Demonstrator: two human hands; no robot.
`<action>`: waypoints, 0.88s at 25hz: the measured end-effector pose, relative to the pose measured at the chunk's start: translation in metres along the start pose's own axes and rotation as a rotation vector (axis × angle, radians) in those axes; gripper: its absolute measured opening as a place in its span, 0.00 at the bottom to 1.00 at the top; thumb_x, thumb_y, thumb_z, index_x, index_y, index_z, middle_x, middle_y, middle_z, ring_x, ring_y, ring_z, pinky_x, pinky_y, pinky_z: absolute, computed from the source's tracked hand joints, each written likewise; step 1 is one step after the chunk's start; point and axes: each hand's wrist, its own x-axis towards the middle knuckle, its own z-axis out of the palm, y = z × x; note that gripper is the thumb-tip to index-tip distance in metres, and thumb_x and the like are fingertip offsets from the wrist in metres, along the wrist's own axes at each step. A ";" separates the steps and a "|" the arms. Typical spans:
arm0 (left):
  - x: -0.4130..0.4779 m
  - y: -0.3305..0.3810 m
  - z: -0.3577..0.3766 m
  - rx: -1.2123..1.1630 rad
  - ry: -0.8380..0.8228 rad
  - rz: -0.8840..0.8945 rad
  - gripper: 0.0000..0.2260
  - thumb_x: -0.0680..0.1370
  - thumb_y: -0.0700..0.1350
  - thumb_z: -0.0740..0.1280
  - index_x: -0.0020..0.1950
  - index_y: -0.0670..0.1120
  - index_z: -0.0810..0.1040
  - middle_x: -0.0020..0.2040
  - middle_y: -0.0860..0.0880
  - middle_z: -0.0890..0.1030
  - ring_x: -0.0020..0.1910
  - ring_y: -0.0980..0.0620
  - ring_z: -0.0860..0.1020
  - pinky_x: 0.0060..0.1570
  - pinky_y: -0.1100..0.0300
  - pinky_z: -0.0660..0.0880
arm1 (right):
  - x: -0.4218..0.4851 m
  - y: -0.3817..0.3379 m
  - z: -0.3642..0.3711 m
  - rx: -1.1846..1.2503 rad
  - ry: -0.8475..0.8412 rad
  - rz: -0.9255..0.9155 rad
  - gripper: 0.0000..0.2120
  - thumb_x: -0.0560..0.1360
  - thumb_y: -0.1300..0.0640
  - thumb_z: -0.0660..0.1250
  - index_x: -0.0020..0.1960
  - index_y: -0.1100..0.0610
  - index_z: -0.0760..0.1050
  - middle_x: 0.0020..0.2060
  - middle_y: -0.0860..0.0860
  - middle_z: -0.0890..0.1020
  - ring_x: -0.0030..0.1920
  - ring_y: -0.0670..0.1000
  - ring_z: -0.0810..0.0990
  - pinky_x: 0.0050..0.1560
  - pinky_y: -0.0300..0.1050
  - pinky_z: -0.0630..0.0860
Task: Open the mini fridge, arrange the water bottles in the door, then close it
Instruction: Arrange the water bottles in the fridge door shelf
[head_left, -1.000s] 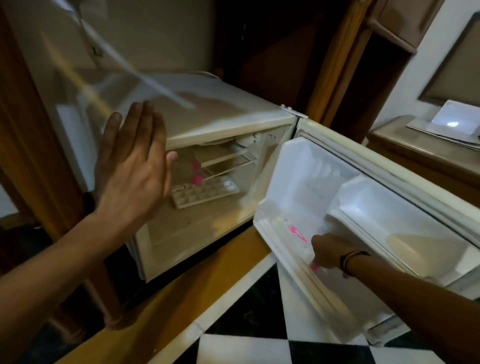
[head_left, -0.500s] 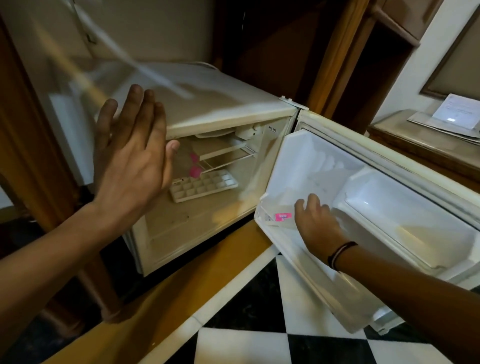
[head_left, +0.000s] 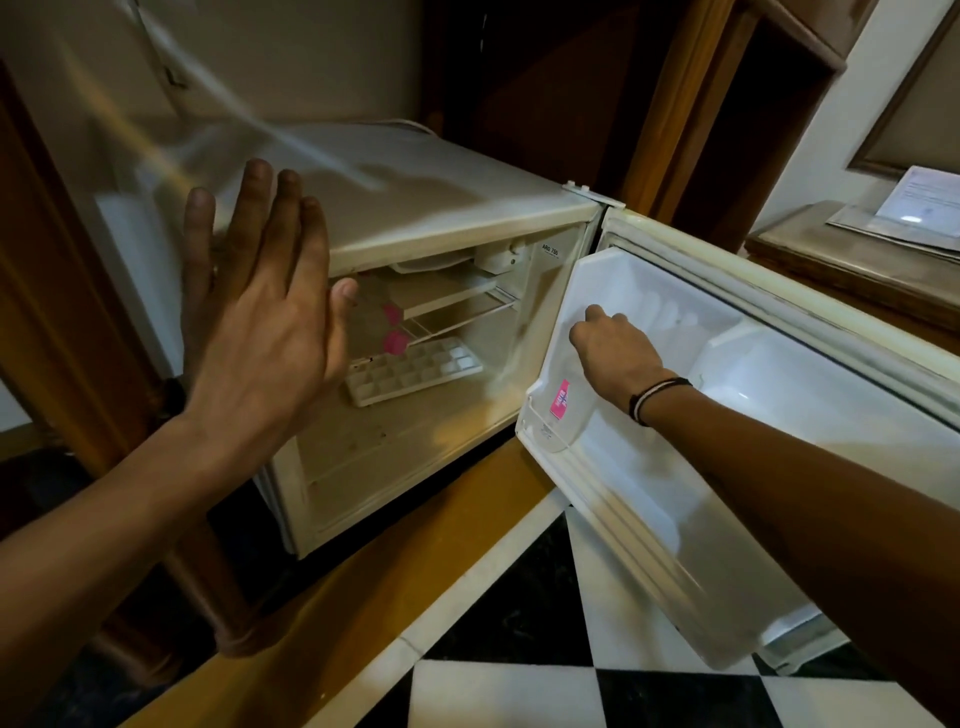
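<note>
Both hands were up at the mini fridge (head_left: 415, 218); the left hand (head_left: 260, 332) hovered flat with fingers spread, holding nothing, before the open cabinet. The right hand (head_left: 613, 348) reached into the swung-open door (head_left: 779, 374), fingers curled, knuckles up; a water bottle (head_left: 563, 410) with a pink label lay in the door shelf beneath its wrist, and whether they touched could not be told.

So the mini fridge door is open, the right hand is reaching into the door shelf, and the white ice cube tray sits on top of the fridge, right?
Not quite. The head view shows the white plastic ice cube tray lying inside the cream mini fridge, on its floor below the wire shelf, not on top. The rest holds: the door is open and the right hand reaches into its shelf.
</note>
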 end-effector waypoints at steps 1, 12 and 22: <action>0.000 0.001 0.001 0.005 0.000 0.000 0.33 0.91 0.58 0.47 0.88 0.36 0.61 0.91 0.38 0.58 0.93 0.43 0.43 0.89 0.35 0.42 | 0.002 -0.002 0.000 0.002 0.007 -0.013 0.16 0.79 0.70 0.64 0.66 0.64 0.76 0.62 0.63 0.75 0.56 0.65 0.79 0.51 0.54 0.79; 0.000 0.005 0.012 0.053 0.107 -0.033 0.31 0.91 0.56 0.50 0.88 0.38 0.63 0.90 0.39 0.61 0.93 0.43 0.50 0.88 0.41 0.42 | 0.017 -0.077 -0.056 0.276 0.218 -0.250 0.07 0.79 0.54 0.69 0.49 0.57 0.80 0.41 0.55 0.82 0.42 0.59 0.83 0.38 0.46 0.71; -0.001 0.004 0.005 0.157 0.083 0.021 0.31 0.91 0.53 0.51 0.89 0.36 0.60 0.92 0.38 0.52 0.92 0.41 0.47 0.86 0.41 0.30 | 0.045 -0.187 -0.014 0.886 0.115 0.025 0.12 0.76 0.49 0.70 0.57 0.51 0.78 0.52 0.58 0.85 0.54 0.64 0.84 0.51 0.56 0.83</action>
